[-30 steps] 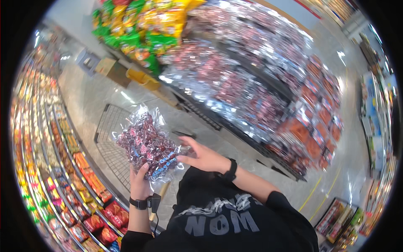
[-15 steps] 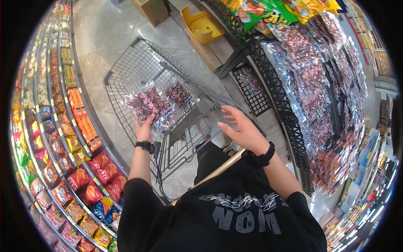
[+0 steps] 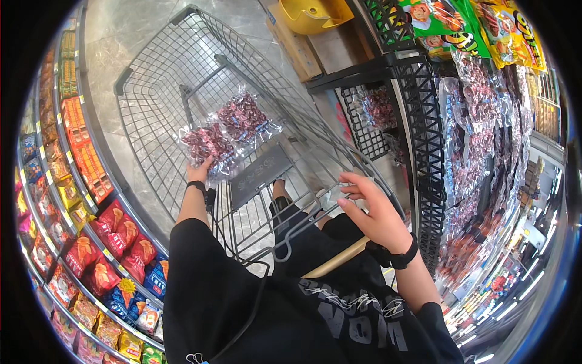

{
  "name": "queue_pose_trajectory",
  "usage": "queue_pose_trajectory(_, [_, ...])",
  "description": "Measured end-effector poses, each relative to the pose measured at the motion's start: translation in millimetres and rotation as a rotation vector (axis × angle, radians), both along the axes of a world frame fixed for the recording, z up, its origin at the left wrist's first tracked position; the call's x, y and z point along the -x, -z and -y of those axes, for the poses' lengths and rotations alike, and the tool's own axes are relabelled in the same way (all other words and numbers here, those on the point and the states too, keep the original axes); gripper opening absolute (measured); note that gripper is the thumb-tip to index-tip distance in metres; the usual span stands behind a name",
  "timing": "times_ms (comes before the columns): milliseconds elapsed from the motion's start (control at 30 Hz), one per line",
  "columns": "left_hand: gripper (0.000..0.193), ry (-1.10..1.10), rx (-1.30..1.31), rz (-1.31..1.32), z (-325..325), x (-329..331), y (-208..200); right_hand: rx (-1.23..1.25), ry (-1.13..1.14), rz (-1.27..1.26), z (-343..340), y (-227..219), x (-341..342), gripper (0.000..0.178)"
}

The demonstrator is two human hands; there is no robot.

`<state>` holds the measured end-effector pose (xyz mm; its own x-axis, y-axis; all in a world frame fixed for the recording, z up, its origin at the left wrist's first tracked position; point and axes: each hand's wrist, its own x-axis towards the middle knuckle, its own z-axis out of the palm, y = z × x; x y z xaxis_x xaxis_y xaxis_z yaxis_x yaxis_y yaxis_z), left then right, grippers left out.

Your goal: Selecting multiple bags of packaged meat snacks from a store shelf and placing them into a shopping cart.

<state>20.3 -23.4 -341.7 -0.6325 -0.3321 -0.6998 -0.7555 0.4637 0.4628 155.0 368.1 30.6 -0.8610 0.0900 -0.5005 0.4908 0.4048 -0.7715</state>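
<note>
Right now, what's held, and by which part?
The left hand grips the nearer clear bag of reddish pieces by its near edge; the right hand holds nothing.

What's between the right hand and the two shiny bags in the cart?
In this view, the dark panel and some wire bars of the cart lie between the right hand and the bags. Whether they would actually block it, I can't tell.

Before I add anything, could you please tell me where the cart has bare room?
The cart is bare at its far end, between the far bag and end wall. A hand could probably pass above the grey panel, left of the right hand. It's crowded where the bags meet, the left hand at the near bag.
</note>
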Motion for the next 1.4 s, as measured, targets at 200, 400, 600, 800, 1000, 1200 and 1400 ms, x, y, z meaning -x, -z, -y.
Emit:
queue_pose_trajectory(200, [0.087, 0.288, 0.413, 0.107, 12.5, 1.6, 7.4, -0.038, 0.012, -0.034, -10.0, -17.5, -5.2, 0.047])
queue_pose_trajectory(400, [0.052, 0.546, 0.417, 0.165, -30.2, 24.2, -49.7, -0.100, 0.105, -0.167, -46.7, -55.4, -42.6, 0.045])
queue_pose_trajectory(600, [0.049, 0.609, 0.134, -0.313, -103.8, 57.1, -166.2, -0.084, 0.284, -0.278, -112.9, -84.6, -126.9, 0.040])
queue_pose_trajectory(800, [0.041, 0.512, -0.584, -0.311, -273.2, 6.3, -377.5, -0.007, 0.531, -0.470, -177.6, -94.6, -234.0, 0.038])
queue_pose_trajectory(1000, [0.032, 0.991, -0.757, -0.462, -433.9, -91.0, -461.2, -0.351, 0.565, -0.538, -217.3, -95.5, -328.6, 0.033])
queue_pose_trajectory(1200, [0.034, 1.271, -0.874, -0.370, -552.7, -178.4, -475.5, -0.213, 0.578, -0.556, -221.3, -100.2, -368.7, 0.033])
queue_pose_trajectory(1400, [0.037, 1.434, -0.988, -0.418, -645.7, -205.2, -490.4, -0.281, 0.663, -0.519, -243.0, -138.3, -368.0, 0.035])
